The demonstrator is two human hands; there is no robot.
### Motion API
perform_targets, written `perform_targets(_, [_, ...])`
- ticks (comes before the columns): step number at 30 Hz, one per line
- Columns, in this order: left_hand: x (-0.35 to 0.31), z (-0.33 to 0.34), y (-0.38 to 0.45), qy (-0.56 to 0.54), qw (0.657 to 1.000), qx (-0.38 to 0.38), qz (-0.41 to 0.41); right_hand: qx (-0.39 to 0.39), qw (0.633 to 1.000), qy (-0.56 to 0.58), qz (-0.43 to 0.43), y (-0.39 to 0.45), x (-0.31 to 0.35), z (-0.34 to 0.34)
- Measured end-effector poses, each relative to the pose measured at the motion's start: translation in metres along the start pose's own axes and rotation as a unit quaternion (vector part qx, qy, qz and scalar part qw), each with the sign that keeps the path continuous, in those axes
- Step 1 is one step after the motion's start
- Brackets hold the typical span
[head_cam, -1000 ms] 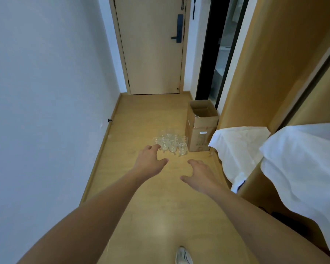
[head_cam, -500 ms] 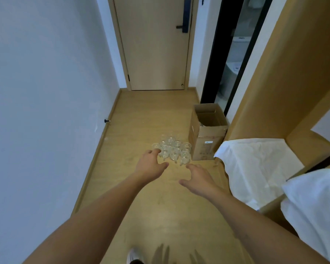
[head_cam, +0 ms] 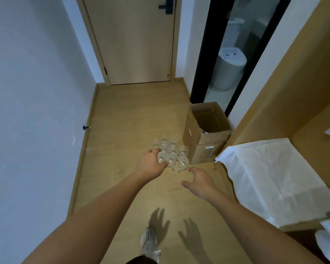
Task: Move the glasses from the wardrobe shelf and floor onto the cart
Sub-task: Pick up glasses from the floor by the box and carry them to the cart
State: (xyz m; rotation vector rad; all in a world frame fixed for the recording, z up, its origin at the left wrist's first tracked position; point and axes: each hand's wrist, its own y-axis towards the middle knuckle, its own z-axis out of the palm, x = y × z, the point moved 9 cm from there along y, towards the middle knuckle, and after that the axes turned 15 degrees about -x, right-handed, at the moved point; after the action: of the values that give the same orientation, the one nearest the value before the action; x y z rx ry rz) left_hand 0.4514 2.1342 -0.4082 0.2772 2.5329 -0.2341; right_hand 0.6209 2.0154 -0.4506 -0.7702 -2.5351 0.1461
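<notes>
Standing in a tight cluster on the pale wooden plank floor (head_cam: pixel 126 115), the small clear glasses (head_cam: pixel 171 154) sit just beside an open brown cardboard box (head_cam: pixel 202 143). Overlapping the cluster's near-left edge, the left hand (head_cam: pixel 151 165) has fingers curved toward one glass; whether it grips cannot be told. Near the front glasses, the right hand (head_cam: pixel 200 181) hovers apart from them, fingers spread and relaxed. A crumpled white cloth (head_cam: pixel 269 178) drapes a surface at the right. A smooth beige door (head_cam: pixel 135 39) closes the corridor.
</notes>
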Motion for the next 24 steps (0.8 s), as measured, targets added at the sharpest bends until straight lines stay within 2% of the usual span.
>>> perform_targets(6, [0.037,0.02,0.072,-0.009,0.999,0.048,-0.018,0.01,0.998,0.023,0.052,0.055,0.021,0.025])
perform_targets(11, [0.055,0.051,0.11,-0.004,0.996,0.076,-0.042,0.032,0.995,0.037,0.091,0.093,0.014,0.047])
perform_targets(19, [0.073,0.138,0.187,-0.03,0.988,0.103,-0.112,0.068,0.984,0.048,0.156,0.185,-0.039,0.1])
perform_targets(24, [0.104,0.229,0.238,-0.035,0.974,0.121,-0.19,0.104,0.972,0.062,0.2,0.266,-0.089,0.17])
